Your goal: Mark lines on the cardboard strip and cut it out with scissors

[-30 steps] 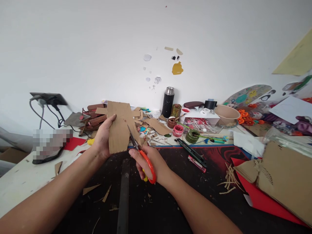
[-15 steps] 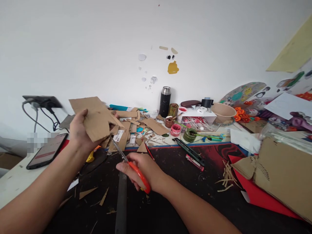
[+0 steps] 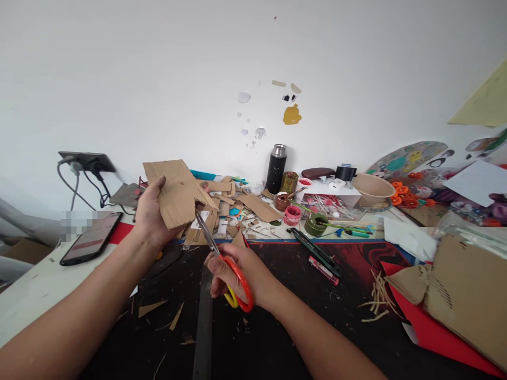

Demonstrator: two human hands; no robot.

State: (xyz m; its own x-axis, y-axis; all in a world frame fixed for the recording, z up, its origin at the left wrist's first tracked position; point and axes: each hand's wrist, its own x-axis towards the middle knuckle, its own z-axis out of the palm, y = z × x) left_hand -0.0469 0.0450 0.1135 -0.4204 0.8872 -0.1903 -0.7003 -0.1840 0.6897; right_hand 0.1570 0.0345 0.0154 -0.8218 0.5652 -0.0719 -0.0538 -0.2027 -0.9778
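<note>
A piece of brown cardboard (image 3: 178, 192) with a notch cut into its right side is held up in my left hand (image 3: 150, 216), the thumb lying on its front face. My right hand (image 3: 237, 272) grips scissors (image 3: 240, 279) with red and yellow handles. The blades point up and left, their tips at the cardboard's lower right edge beside the notch. Whether the blades touch the cardboard I cannot tell. Behind the held piece lie many cardboard scraps (image 3: 257, 206) on the table.
A dark mat (image 3: 269, 338) carries a metal ruler (image 3: 203, 327), a green utility knife (image 3: 315, 250) and small offcuts. A phone (image 3: 93, 240) lies at left. Paint jars (image 3: 292, 214), a black flask (image 3: 276, 171) and a bowl (image 3: 373, 187) stand along the wall. A larger cardboard sheet (image 3: 471, 295) lies at right.
The whole view has shifted, so everything appears farther right. My left hand still holds the cardboard and my right the scissors; the blades remain near the cardboard's lower edge.
</note>
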